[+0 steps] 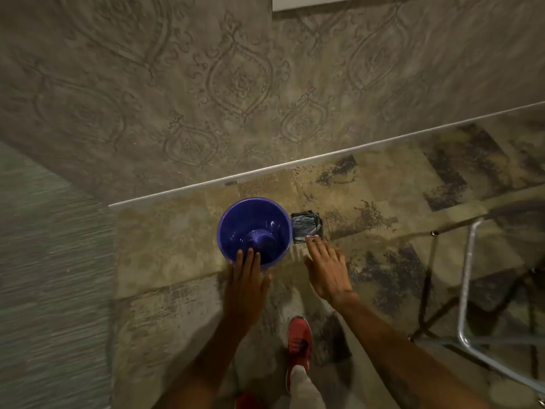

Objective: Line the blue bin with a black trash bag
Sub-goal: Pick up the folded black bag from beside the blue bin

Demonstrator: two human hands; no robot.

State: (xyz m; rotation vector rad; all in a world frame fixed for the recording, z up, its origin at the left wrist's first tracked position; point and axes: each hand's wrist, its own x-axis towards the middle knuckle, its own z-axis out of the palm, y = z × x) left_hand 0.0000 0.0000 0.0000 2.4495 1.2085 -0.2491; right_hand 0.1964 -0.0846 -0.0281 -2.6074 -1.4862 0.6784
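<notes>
Two hands, one bin, one bag; task at its opening step. From left: blue bin upright on the patterned floor, close to the wall base, unlined; nothing loose visible inside, only a raised dome at the bottom. Left hand flat over the near rim, fingers extended, grip wide and holding nothing. Just right of the bin, a folded black trash bag lying flat on the floor. Right hand spread above it, fingertips at the bag's near edge, possibly touching; motion blur prevents certainty. Grip wide, nothing held. Red shoe below. Metal chair frame at far right. Next move, by judgement: pinching up the folded bag, shaking it open, finding the mouth, then seating it in the bin.
</notes>
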